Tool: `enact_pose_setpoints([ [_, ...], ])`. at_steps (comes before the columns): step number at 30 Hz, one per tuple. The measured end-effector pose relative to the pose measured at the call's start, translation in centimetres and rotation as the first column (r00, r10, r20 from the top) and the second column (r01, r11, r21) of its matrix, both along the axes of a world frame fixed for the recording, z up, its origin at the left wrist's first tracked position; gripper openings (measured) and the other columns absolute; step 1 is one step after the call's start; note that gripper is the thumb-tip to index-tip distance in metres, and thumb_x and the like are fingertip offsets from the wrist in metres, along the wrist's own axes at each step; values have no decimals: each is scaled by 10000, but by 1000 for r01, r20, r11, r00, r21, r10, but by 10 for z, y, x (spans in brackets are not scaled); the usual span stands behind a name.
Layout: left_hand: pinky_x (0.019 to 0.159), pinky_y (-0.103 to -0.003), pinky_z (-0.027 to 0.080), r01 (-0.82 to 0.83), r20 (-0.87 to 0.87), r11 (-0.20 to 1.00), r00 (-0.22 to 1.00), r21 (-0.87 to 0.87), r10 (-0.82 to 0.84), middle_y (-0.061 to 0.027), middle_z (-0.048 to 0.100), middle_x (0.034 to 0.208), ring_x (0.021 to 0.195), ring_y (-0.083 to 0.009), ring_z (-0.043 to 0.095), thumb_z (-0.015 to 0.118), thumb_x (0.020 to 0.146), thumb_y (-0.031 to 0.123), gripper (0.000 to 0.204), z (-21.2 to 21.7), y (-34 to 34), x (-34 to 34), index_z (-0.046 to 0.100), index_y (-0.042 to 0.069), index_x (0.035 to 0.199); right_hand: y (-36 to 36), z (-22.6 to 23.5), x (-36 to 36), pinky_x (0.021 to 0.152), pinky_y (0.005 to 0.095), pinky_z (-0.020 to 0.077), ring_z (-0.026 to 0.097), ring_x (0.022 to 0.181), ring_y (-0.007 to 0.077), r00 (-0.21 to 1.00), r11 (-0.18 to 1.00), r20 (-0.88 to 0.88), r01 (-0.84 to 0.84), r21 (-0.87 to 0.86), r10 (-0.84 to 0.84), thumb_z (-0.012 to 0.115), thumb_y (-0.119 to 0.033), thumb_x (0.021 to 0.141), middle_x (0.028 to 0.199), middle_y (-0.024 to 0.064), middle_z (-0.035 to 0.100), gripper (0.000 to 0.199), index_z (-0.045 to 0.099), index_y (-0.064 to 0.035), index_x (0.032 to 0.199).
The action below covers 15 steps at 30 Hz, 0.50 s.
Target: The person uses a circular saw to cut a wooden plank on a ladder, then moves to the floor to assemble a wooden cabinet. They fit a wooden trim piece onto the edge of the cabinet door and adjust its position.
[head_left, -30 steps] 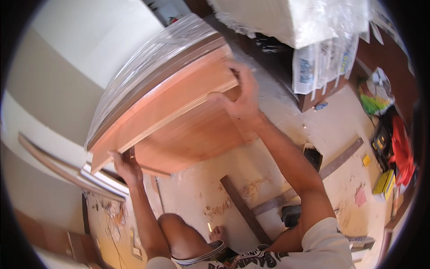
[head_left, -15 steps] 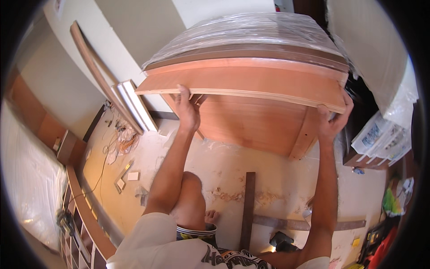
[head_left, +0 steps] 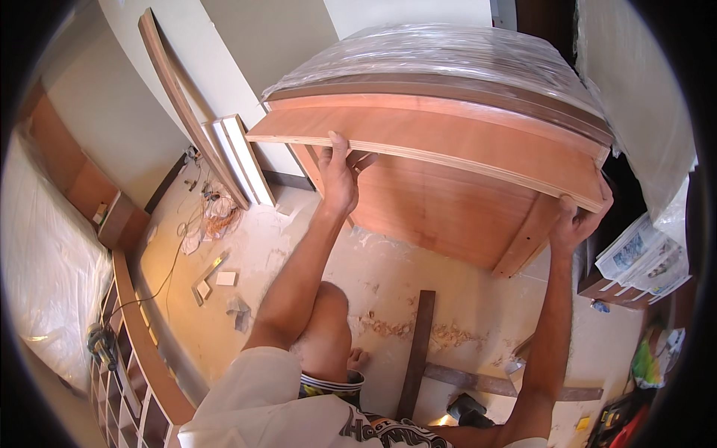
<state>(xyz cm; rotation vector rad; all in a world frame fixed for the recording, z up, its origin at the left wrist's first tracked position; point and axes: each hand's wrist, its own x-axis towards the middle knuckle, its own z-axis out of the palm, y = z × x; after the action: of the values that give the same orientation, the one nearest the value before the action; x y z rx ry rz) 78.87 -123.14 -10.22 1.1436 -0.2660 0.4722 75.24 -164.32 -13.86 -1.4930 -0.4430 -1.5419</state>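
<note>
A large reddish-brown plywood panel (head_left: 455, 142) lies on top of a wooden cabinet frame (head_left: 441, 205), under a plastic-wrapped stack (head_left: 448, 60). My left hand (head_left: 337, 175) grips the panel's front edge near its left end, thumb on top. At the right corner, my right hand (head_left: 579, 220) clasps the same edge where it meets the cabinet's side board. Both arms reach up from the lower edge of the picture. My bent knee (head_left: 328, 313) shows below them.
Dark wooden strips (head_left: 417, 351) cross on the dusty floor with wood shavings (head_left: 388, 327). Long boards (head_left: 179, 104) and white strips (head_left: 243, 157) lean on the left wall. Cables and scraps (head_left: 209, 216) lie left. A shelf unit (head_left: 134, 358) and newspapers (head_left: 642, 257) flank the area.
The view swung left and closer to the cabinet. My hands stayed on the panel's front edge, and the panel now sits squarer across the top of the picture.
</note>
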Motion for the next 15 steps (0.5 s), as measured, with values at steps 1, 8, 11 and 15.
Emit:
enact_pose_setpoints([
  [1,883,-446,637,2,0,1000,1000,3,-2,-71,619,1013,957,-229,723,611,1029,587,502,1,-1,0,471,105,1063,-1,0,0,1128,417,405,549,1298,281,1000,1000,6,-1,-2,1,823,-557,876,1387,172,548,915,461,65,1441],
  [8,865,-440,639,-13,-9,1000,1000,2,13,-74,604,1031,939,-227,718,619,1017,605,529,-2,-2,-7,468,101,1071,-2,-1,-7,1138,422,393,532,1318,286,1000,1000,-16,-15,-3,15,820,-556,878,1403,174,534,917,459,64,1451],
  [11,859,-439,639,-15,-11,1000,1000,-3,15,-73,603,1032,936,-229,717,614,1023,597,521,-2,5,-11,471,99,1076,5,0,-9,1143,424,388,526,1326,289,1000,1000,-27,-16,-8,16,817,-538,884,1406,174,533,905,457,62,1455],
  [15,848,-441,641,-17,-11,1000,1000,-10,17,-68,610,1046,919,-232,722,599,1047,558,467,-2,16,-8,480,108,1089,12,-1,-3,1150,429,383,523,1331,296,999,999,-27,-31,-11,31,815,-499,891,1410,178,532,871,458,60,1456],
])
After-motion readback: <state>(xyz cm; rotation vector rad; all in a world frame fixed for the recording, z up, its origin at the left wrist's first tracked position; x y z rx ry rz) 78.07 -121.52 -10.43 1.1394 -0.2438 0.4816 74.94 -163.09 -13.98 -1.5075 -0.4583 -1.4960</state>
